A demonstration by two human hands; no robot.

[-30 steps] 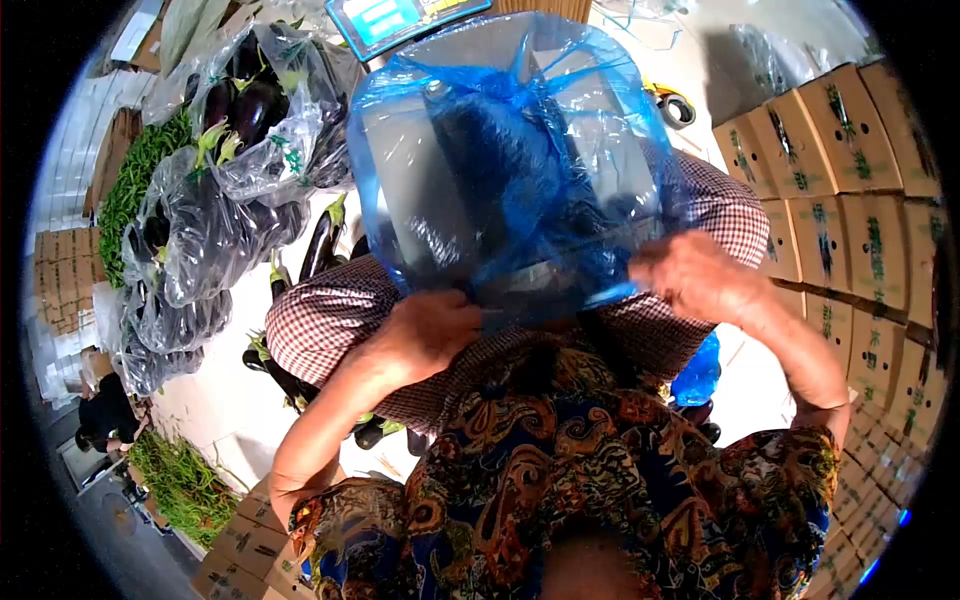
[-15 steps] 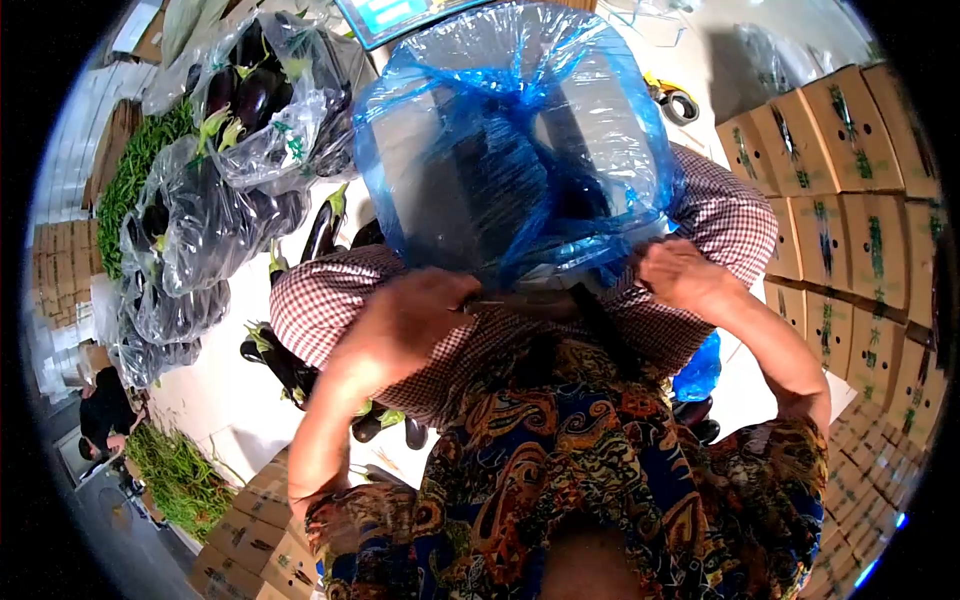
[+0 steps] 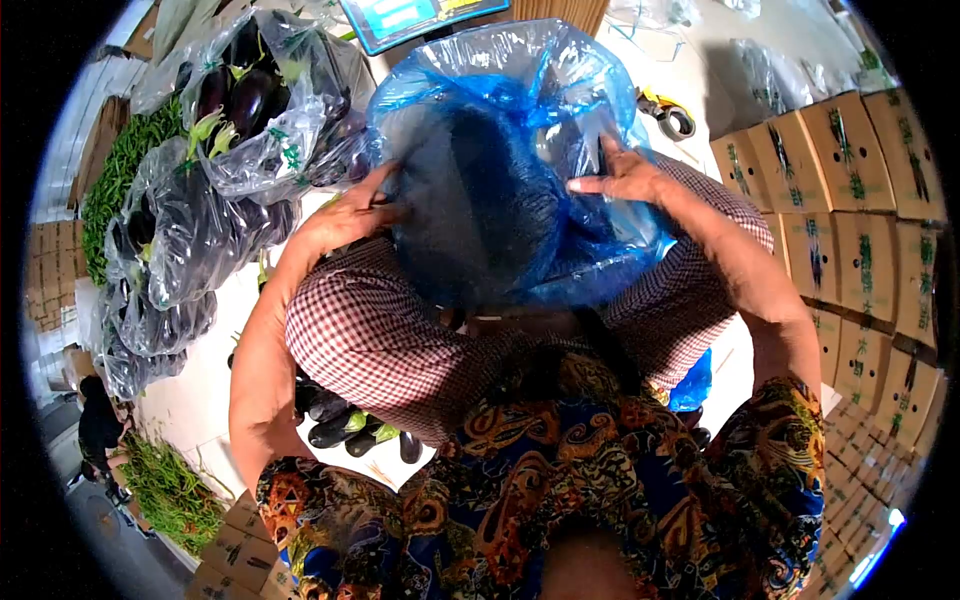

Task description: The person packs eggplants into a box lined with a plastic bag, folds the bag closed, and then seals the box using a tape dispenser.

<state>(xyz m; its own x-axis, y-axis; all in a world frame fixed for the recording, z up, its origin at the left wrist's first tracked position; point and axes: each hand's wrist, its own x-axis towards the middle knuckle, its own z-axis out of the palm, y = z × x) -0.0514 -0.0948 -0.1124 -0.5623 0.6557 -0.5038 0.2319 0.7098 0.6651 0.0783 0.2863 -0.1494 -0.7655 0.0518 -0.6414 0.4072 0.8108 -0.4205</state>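
A translucent blue plastic bag (image 3: 480, 215) lies puffed out between my knees, its crumpled film spread wide. What is under or inside it is hard to make out; a box-like shape shows dimly. At the bag's left side, my left hand (image 3: 355, 210) has its fingers stretched apart against the film. My right hand (image 3: 628, 178) rests over the bag's right part, thumb and fingers spread. Neither hand is closed around anything.
Clear bags of eggplants (image 3: 250, 100) and green chilies (image 3: 125, 180) lie to the left. Loose eggplants (image 3: 340, 430) are beside my left knee. Cardboard boxes (image 3: 865, 150) are stacked at right, near a tape roll (image 3: 678, 124). A scale (image 3: 420, 18) stands ahead; a person (image 3: 98, 425) is far left.
Both hands have moved forward from the bag's near edge to its sides, and their fingers have spread. The bag has sunk and its near edge lies closer to me.
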